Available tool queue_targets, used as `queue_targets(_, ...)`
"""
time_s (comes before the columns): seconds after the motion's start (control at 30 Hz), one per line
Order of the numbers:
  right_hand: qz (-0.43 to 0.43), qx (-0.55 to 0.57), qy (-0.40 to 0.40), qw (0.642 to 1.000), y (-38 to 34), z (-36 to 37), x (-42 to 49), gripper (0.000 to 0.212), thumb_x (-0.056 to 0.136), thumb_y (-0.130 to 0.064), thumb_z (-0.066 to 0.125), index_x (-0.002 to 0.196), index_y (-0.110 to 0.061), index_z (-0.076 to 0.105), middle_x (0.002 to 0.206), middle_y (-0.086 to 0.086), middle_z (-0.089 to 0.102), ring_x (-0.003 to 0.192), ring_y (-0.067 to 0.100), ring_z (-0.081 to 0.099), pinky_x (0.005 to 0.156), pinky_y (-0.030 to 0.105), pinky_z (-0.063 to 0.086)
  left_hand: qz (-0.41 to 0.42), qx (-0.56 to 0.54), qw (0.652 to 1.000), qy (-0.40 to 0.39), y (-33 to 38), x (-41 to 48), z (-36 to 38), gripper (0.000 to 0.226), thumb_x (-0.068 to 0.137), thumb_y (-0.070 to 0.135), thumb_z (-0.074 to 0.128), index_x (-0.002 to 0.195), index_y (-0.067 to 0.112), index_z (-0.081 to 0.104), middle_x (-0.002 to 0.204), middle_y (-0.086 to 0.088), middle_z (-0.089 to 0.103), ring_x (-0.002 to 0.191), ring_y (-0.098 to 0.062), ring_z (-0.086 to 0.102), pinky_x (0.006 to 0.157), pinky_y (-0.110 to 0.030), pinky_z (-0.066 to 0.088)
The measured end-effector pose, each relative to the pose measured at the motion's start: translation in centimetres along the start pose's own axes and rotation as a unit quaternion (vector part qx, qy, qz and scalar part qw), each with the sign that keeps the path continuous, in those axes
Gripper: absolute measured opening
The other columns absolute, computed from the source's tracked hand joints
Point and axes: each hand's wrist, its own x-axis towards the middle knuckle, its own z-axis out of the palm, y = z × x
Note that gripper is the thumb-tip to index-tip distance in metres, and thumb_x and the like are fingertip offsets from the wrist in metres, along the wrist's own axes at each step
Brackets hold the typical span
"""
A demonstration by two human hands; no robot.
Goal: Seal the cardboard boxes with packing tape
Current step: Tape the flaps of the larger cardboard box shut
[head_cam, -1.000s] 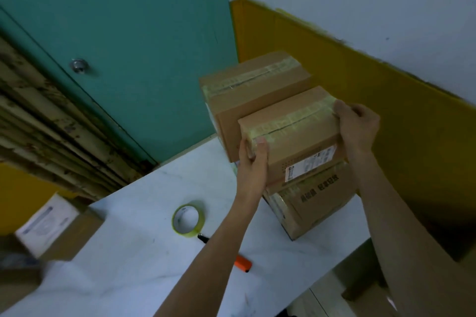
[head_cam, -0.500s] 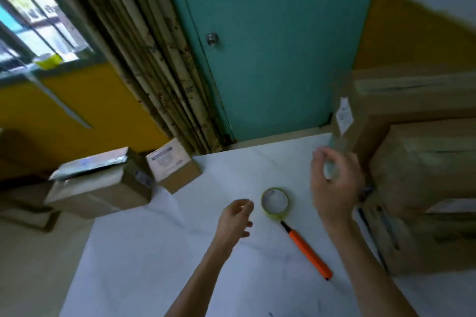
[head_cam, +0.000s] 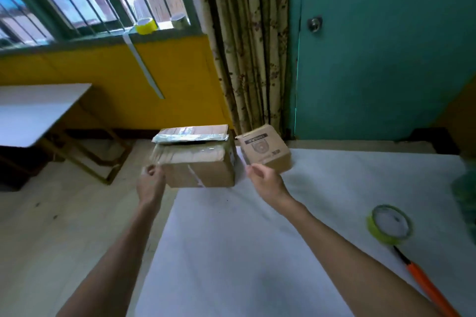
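Both hands have let go of the sealed box they gripped a second ago; that stack is now out of view as the head swung left. Hands moved across the surface (head_cam: 244, 252) to the large cardboard box (head_cam: 201, 165). Left hand (head_cam: 152, 183) now at that box's left near corner, fingers curled, contact unclear. Right hand (head_cam: 265, 180) now just right of the box's near right corner, in front of the small box (head_cam: 265, 149), loosely curled, holding nothing.

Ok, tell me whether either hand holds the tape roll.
No, the tape roll lies on the table, apart from the left hand and right hand.
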Motion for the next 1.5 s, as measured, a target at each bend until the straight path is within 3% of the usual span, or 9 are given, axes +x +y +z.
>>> queue_targets(0.3,0.061,-0.008,0.041,0.997,-1.7,8.6,8.6,0.027,0.103,-0.04,0.04,0.101,-0.017,0.053,0.09,0.0,0.056,0.091,0.022,0.055,0.075,0.033,0.041,-0.038,0.003,0.998,-0.049,-0.3,11.4,-0.8,0.063,0.107,0.038,0.044,0.16,0.01,0.024,0.162,-0.017,0.029,0.146,-0.035,0.033,0.114,-0.049,0.033)
queue_targets(0.4,0.077,-0.007,0.05,0.996,-0.8,9.2,9.6,0.037,0.104,-0.042,0.037,0.118,-0.014,0.056,0.106,0.005,0.058,0.102,0.024,0.055,0.088,0.037,0.046,-0.051,-0.003,0.994,-0.098,-1.2,13.3,0.5,0.062,0.107,0.041,0.044,0.158,0.01,0.028,0.156,-0.017,0.037,0.137,-0.035,0.041,0.106,-0.047,0.038)
queue_targets(0.57,0.105,0.005,0.012,0.994,-0.1,9.7,10.1,0.045,0.104,-0.049,0.034,0.132,-0.021,0.054,0.117,0.005,0.061,0.105,0.022,0.055,0.087,0.033,0.046,-0.034,0.014,0.993,-0.113,-2.9,13.9,1.6,0.047,0.105,0.042,0.049,0.14,0.011,0.055,0.125,-0.01,0.057,0.108,-0.025,0.053,0.09,-0.042,0.048)
queue_targets(0.67,0.101,0.002,0.012,0.995,0.0,9.7,9.2,0.044,0.103,-0.049,0.036,0.129,-0.02,0.057,0.112,0.002,0.061,0.096,0.015,0.055,0.074,0.028,0.047,-0.012,0.016,0.994,-0.103,-3.7,13.0,1.0,0.046,0.103,0.044,0.052,0.134,0.011,0.059,0.118,-0.01,0.061,0.103,-0.026,0.057,0.089,-0.045,0.052)
queue_targets(0.83,0.101,0.003,0.018,0.995,0.8,8.4,5.1,0.032,0.1,-0.049,0.042,0.101,-0.024,0.061,0.09,-0.006,0.063,0.086,0.013,0.059,0.066,0.028,0.044,0.018,0.035,0.994,-0.099,-5.6,7.8,-0.2,0.046,0.1,0.045,0.057,0.133,0.012,0.062,0.114,-0.011,0.066,0.097,-0.025,0.061,0.079,-0.041,0.054)
queue_targets(0.97,0.097,-0.01,0.036,0.995,2.5,6.0,0.4,0.032,0.099,-0.049,0.044,0.108,-0.026,0.063,0.096,-0.009,0.066,0.091,0.012,0.06,0.07,0.027,0.043,0.013,0.032,0.994,-0.102,-6.5,1.7,-0.5,0.046,0.099,0.042,0.06,0.134,0.012,0.063,0.117,-0.006,0.069,0.106,-0.027,0.064,0.092,-0.047,0.055)
queue_targets(1.1,0.107,-0.024,0.072,0.991,4.3,2.8,-4.3,0.025,0.098,-0.048,0.048,0.108,-0.031,0.064,0.093,-0.014,0.067,0.089,0.01,0.061,0.068,0.025,0.045,0.0,0.043,0.993,-0.108,-8.0,-4.3,0.0,0.066,0.08,0.065,0.059,0.129,0.022,0.068,0.115,0.003,0.073,0.11,-0.019,0.066,0.095,-0.048,0.055)
queue_targets(1.3,0.131,-0.043,0.162,0.977,7.6,-5.3,-11.3,0.032,0.095,-0.041,0.058,0.125,-0.031,0.062,0.113,-0.021,0.066,0.11,0.01,0.061,0.095,0.036,0.049,0.019,0.036,0.986,-0.162,-7.7,-14.1,4.3,0.027,0.095,0.02,0.066,0.122,0.025,0.069,0.104,0.013,0.073,0.098,-0.007,0.067,0.076,-0.029,0.049)
queue_targets(1.5,0.145,-0.017,0.209,0.967,11.3,-13.8,-16.3,0.019,0.094,-0.037,0.061,0.111,-0.028,0.066,0.104,-0.017,0.07,0.103,0.008,0.064,0.089,0.034,0.051,0.05,0.073,0.977,-0.194,-5.5,-23.0,9.8,0.03,0.095,0.022,0.064,0.099,0.051,0.055,0.086,0.026,0.064,0.083,0.007,0.06,0.065,-0.017,0.043)
